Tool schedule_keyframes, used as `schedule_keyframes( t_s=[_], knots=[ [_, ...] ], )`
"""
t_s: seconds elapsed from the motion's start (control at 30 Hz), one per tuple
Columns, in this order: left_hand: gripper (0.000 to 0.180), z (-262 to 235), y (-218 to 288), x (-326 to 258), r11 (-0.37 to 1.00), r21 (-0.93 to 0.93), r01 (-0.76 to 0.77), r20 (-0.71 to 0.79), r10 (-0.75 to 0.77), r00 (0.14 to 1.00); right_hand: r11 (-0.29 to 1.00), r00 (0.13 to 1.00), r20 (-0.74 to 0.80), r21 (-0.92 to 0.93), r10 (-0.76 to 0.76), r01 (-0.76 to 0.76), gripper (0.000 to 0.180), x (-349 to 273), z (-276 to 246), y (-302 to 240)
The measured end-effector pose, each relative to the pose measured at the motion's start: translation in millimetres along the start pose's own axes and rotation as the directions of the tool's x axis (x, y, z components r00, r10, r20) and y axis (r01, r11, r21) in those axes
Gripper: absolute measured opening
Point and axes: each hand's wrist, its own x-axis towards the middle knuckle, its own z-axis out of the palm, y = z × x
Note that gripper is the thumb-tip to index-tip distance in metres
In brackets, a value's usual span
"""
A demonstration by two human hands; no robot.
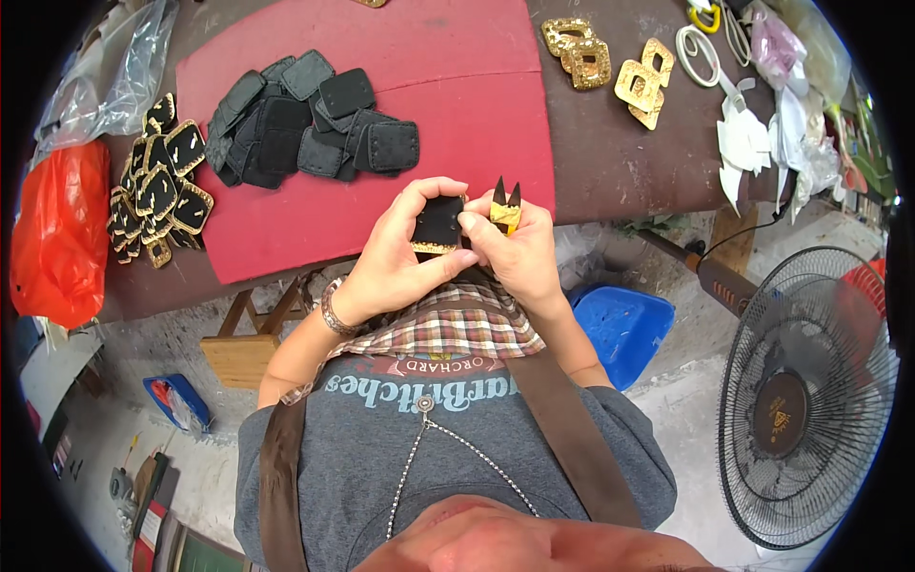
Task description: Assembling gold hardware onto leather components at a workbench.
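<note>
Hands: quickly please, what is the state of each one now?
Left hand: closed on the square black patch with gold edge.
Right hand: closed, holding the small black-tipped yellow cutters, fingers touching the patch.

1. A brown table point(620, 162) carries the work, with a red mat point(381, 48) spread over its middle.
2. On the mat lies a heap of black patches point(305, 119).
3. Left of the mat sits a stack of gold-edged patches point(162, 186), beside an orange bag point(59, 234) and a clear bag point(114, 76).
4. Right of the mat lie gold buckles point(610, 67), white rings point(701, 52) and white scraps point(753, 143).
5. On the floor point(686, 400) stand a fan point(810, 400) and a blue stool point(624, 329).
</note>
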Motion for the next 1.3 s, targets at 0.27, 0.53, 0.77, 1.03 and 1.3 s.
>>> schedule_keyframes(
  t_s=[0.27,0.53,0.77,1.03,1.3],
  knots=[
    [0.032,-16.1,14.6,3.2,0.68,-0.638,0.362,0.179,-0.326,0.928,0.979,0.98,0.134,-0.118,-0.15,0.166,0.012,2.3,-0.4,-15.6],
    [0.033,-9.3,25.6,2.0,0.843,-0.431,0.322,0.037,-0.34,0.94,0.951,0.971,0.158,-0.227,-0.177,0.21,0.011,2.3,2.9,-20.6],
    [0.053,-12.1,15.9,2.8,0.958,-0.23,0.173,0.045,-0.167,0.985,0.903,0.956,0.234,-0.348,-0.177,0.253,0.011,14.6,-6.9,-17.2],
    [0.06,-22.8,18.0,1.4,0.888,-0.384,0.252,0.153,-0.207,0.966,0.778,0.855,0.386,-0.391,-0.346,0.491,0.015,23.4,-12.5,-23.0],
    [0.042,-18.8,14.6,5.3,0.957,0.23,-0.179,0.06,0.17,0.984,0.808,0.884,0.29,-0.372,-0.367,0.457,0.017,27.0,-6.5,-23.3]
  ],
)
